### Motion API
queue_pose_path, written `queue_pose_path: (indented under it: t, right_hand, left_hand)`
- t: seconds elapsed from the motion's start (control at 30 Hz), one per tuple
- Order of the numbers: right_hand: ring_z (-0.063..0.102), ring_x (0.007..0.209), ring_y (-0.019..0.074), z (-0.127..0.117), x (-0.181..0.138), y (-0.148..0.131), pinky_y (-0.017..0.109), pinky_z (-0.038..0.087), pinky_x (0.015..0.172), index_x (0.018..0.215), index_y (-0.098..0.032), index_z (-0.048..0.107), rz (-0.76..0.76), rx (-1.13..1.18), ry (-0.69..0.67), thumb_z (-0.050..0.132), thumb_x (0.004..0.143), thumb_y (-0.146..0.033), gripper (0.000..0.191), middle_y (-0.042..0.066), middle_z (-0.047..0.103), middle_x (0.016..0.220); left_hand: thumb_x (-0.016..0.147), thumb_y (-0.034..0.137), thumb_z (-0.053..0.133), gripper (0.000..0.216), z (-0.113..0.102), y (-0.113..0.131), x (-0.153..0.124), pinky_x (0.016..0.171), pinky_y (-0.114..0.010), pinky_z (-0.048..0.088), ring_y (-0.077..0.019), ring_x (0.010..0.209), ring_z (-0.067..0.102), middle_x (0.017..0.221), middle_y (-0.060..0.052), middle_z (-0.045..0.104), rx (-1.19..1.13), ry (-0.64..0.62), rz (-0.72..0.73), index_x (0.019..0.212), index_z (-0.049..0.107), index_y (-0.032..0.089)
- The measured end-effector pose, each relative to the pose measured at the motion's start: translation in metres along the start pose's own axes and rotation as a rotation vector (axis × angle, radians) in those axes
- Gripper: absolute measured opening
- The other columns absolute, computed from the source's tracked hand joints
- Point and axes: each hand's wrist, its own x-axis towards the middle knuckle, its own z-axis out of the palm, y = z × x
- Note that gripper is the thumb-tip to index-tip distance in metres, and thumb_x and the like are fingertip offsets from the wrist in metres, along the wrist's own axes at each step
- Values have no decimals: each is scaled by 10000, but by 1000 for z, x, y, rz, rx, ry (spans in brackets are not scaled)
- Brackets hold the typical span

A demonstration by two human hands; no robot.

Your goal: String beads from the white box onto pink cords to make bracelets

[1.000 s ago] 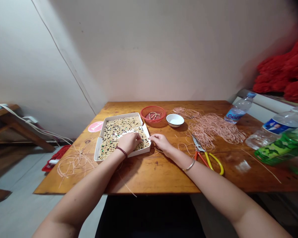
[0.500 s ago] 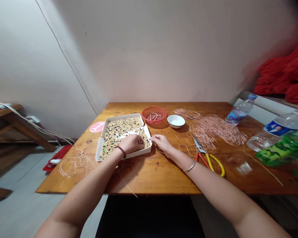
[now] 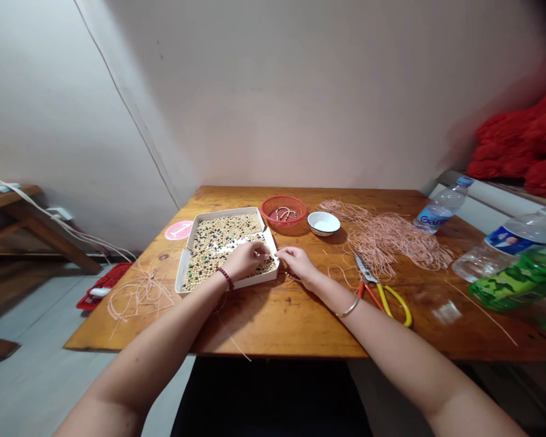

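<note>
A shallow white box (image 3: pixel 230 283) full of small beads (image 3: pixel 208 250), mostly tan with black and a few green, sits left of centre on the wooden table. Over its right part is my left hand (image 3: pixel 246 260), fingers curled in a pinch; what they hold is too small to make out. My right hand (image 3: pixel 299 264) is just outside the box's right edge, thumb and forefinger pinched on the end of a thin cord. A short string of beads (image 3: pixel 292 277) shows on the table below that hand. The two hands' fingertips are close but apart.
Behind the box are a red basket (image 3: pixel 283 224) holding beaded strands and a white bowl (image 3: pixel 324 224). Right lie a heap of pink cord (image 3: pixel 395 240), yellow-and-red-handled scissors (image 3: pixel 378 291) and several plastic bottles (image 3: pixel 443 206). Loose cord (image 3: pixel 141 297) lies left, near a pink round label (image 3: pixel 178 230).
My left hand has shifted slightly right and up from the beads, bringing its fingertips nearer my right hand. My right hand stays nearly where it was. The view has tilted a little.
</note>
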Motion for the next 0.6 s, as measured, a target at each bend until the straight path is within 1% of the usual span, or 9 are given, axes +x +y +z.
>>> queue_pose_path:
  t: [0.13, 0.23, 0.3, 0.33, 0.4, 0.47, 0.5, 0.53, 0.6]
  right_hand:
    - [520, 637, 136, 0, 1, 2, 244, 381, 588, 682, -147, 668, -20, -12, -1, 670, 635, -411, 268, 23, 632, 660]
    - [535, 657, 138, 0, 2, 3, 255, 399, 639, 672, -146, 665, -39, -10, 1, 674, 635, -402, 259, 27, 645, 683]
    - [541, 669, 141, -1, 3, 4, 260, 403, 661, 675, -145, 668, -35, -6, 4, 676, 637, -394, 252, 30, 651, 695]
    - [544, 678, 143, -1, 3, 4, 261, 405, 671, 679, -144, 671, -34, -5, 5, 676, 639, -388, 247, 32, 654, 702]
    - [549, 692, 145, -1, 3, 4, 263, 406, 689, 682, -145, 677, -37, -8, 7, 677, 641, -375, 234, 34, 660, 711]
    - [550, 693, 147, -1, 3, 4, 264, 408, 691, 680, -146, 680, -37, -10, 8, 678, 641, -372, 229, 32, 662, 706]
    - [549, 688, 146, -1, 3, 4, 265, 408, 687, 679, -147, 679, -36, -11, 8, 678, 641, -374, 231, 31, 662, 702]
    - [548, 684, 146, -1, 3, 4, 264, 407, 682, 679, -147, 679, -36, -13, 9, 678, 641, -378, 234, 30, 661, 699]
    - [550, 686, 146, 0, 3, 4, 264, 406, 679, 680, -146, 678, -38, -17, 11, 678, 641, -382, 239, 29, 662, 700]
  left_hand:
    - [790, 310, 564, 178, 5, -2, 5, 708, -273, 490, -151, 754, 613, 837, -49, 678, -266, -49, 20, 856, 621, 155]
    - [777, 248, 569, 152, 9, -7, 6, 705, -273, 501, -155, 780, 627, 862, -59, 672, -307, -32, -4, 891, 587, 150]
    - [775, 192, 555, 157, 9, -9, 4, 715, -273, 499, -160, 805, 634, 883, -57, 676, -233, -3, -17, 928, 572, 161]
    - [774, 162, 543, 172, 8, -8, 2, 727, -277, 495, -163, 819, 633, 903, -56, 677, -158, 20, -18, 943, 571, 170]
    - [769, 114, 513, 229, 3, -4, -2, 772, -295, 482, -178, 877, 622, 978, -63, 667, 43, 97, -13, 974, 582, 187]
    - [761, 104, 505, 271, -2, 1, -5, 817, -310, 464, -200, 953, 601, 1054, -78, 645, 221, 171, -19, 997, 601, 195]
    - [765, 126, 513, 260, -5, 3, -6, 819, -308, 460, -207, 965, 597, 1058, -79, 644, 264, 171, -34, 996, 611, 196]
    - [777, 169, 526, 231, -7, 4, -7, 802, -300, 461, -209, 953, 601, 1036, -76, 653, 276, 140, -52, 986, 623, 197]
    - [791, 301, 564, 200, -9, 4, -5, 729, -276, 460, -202, 868, 620, 953, -56, 678, 235, -2, -68, 942, 654, 206]
